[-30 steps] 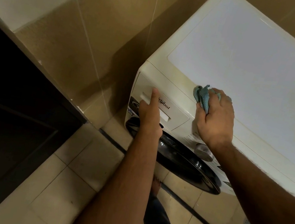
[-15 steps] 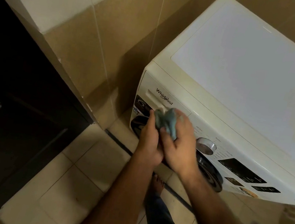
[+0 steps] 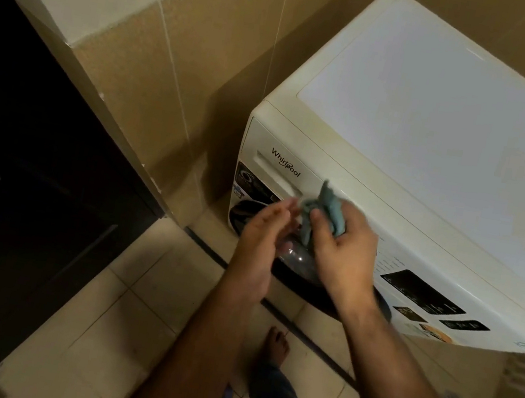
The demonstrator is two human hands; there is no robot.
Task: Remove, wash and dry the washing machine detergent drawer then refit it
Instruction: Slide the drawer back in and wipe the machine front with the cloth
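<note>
Washing machine (image 3: 405, 125) smooth plastic, top glossy; cloth (image 3: 332, 207) soft, perhaps microfibre; floor tiles (image 3: 142, 286) matt.

- Washing machine (image 3: 435, 151): cream-white, with black display panels.
- Cloth (image 3: 332, 210) at its front: blue-grey.
- Floor tiles (image 3: 133, 299) below it: beige, dark joints.
- Wall (image 3: 170, 79) left of it: tan.

Hands (image 3: 302, 240) before closed drawer (image 3: 279, 170)

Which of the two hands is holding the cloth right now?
The right hand grips the blue-grey cloth in front of the washing machine. The left hand holds nothing, its fingers straight beside the cloth.
</note>
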